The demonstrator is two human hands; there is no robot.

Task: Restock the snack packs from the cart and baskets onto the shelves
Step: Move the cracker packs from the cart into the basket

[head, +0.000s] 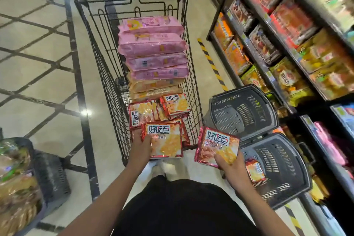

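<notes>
Both hands hold stock at once, which suits carrying packs to the shelves in one trip. The left hand (140, 142) has its grip closed on a red-and-orange snack pack (164, 141), thumb over the front and fingers behind, held just above the near end of the wire cart (107, 74); the right hand (230, 166) grips a second pack of the same kind (217, 146) by its lower edge, out to the right over the dark plastic baskets (247, 109). More of these red packs (175, 104) lie loose at the cart's near end, within easy reach, while pink packs (153, 44) and pale orange packs (153, 84) are stacked flat toward the far end. One small red pack (255, 170) rests in the nearer basket on the right, and another basket (49, 170) at lower left holds mixed bags. The shelves (287, 48) on the right are already lined with rows of biscuit packs, so the next move likely needs a turn right to find the matching gap; which row that is cannot be told here.
</notes>
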